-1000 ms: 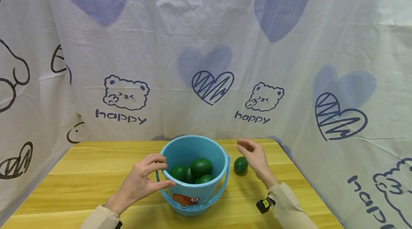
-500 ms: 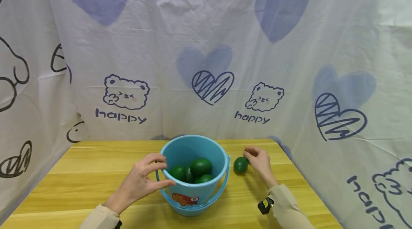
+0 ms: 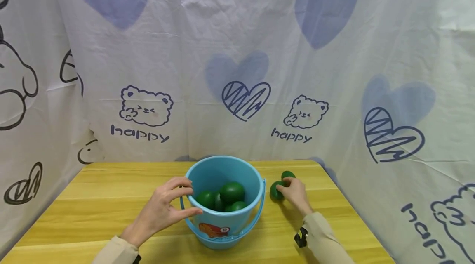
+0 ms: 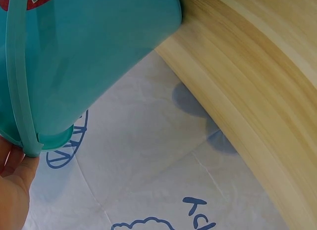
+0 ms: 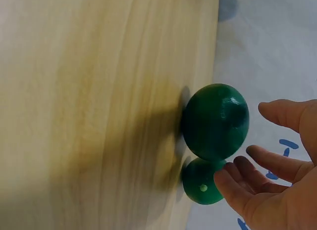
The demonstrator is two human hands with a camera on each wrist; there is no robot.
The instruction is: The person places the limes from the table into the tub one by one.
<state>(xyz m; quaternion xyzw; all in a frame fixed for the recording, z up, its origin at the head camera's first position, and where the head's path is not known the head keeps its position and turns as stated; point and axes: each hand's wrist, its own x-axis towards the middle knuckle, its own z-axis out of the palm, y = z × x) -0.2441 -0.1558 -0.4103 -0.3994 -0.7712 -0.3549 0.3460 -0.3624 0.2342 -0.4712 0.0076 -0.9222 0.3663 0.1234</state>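
Note:
A light blue bucket [image 3: 217, 225] stands upright on the wooden table, with several dark green limes [image 3: 231, 192] inside. My left hand [image 3: 167, 202] holds its left side by the rim, thumb in front and fingers farther back; in the left wrist view, fingertips [image 4: 27, 163] sit at the handle's joint. Right of the bucket, two more limes lie close together, a nearer lime [image 5: 216, 122] and a farther lime [image 5: 200, 183]. Beside them is my right hand [image 3: 297, 194], its fingers spread; the thumb is apart from the nearer lime and fingertips overlap the farther one.
The bucket's handle [image 3: 256, 218] hangs down across its front. Behind the wooden table [image 3: 122, 198] a white printed curtain [image 3: 200, 132] hangs at the far edge and along both sides. A black device [image 3: 301, 237] is strapped to my right wrist.
My right hand has come down and nearer beside the two limes, and the farther lime, hidden before, now shows behind its fingers. My left hand and the bucket keep their place.

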